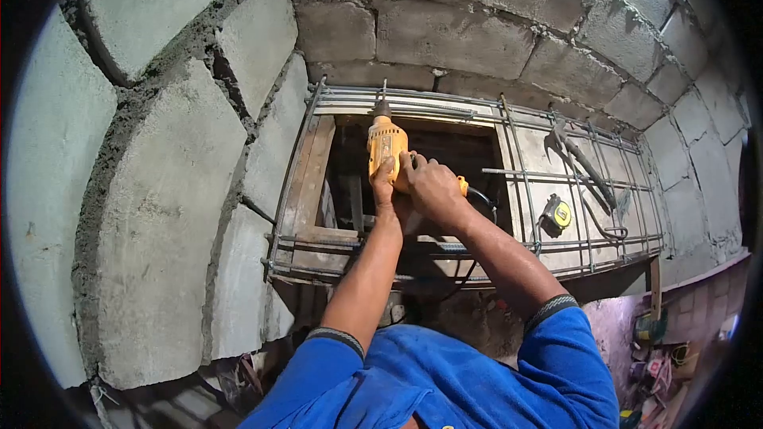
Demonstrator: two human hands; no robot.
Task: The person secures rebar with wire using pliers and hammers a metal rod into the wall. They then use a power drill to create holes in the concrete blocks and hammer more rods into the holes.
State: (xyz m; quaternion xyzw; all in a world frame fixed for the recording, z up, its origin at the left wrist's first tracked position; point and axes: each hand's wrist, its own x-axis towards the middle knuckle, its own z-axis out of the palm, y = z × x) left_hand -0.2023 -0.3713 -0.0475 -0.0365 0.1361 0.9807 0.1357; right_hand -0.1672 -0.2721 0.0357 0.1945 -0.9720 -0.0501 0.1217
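A yellow power drill (388, 147) is held out ahead of me over a rectangular opening, its bit pointing away toward the far block wall. My left hand (385, 187) supports the drill's body from below and the left, thumb up along its side. Wrapped round the rear handle is my right hand (431, 184), fingers closed. The black cord (481, 195) leaves the handle on the right and drops toward the frame. The bit's tip overlaps the rebar (433, 99) along the far edge.
Concrete block walls (159, 222) rise at left, back and right. A rebar grid (590, 191) lies over a wooden form (306, 171). On its right side are a hammer (584, 163), a yellow tape measure (555, 214) and a bent bar (610, 230). Assorted items (660, 365) lie low at right.
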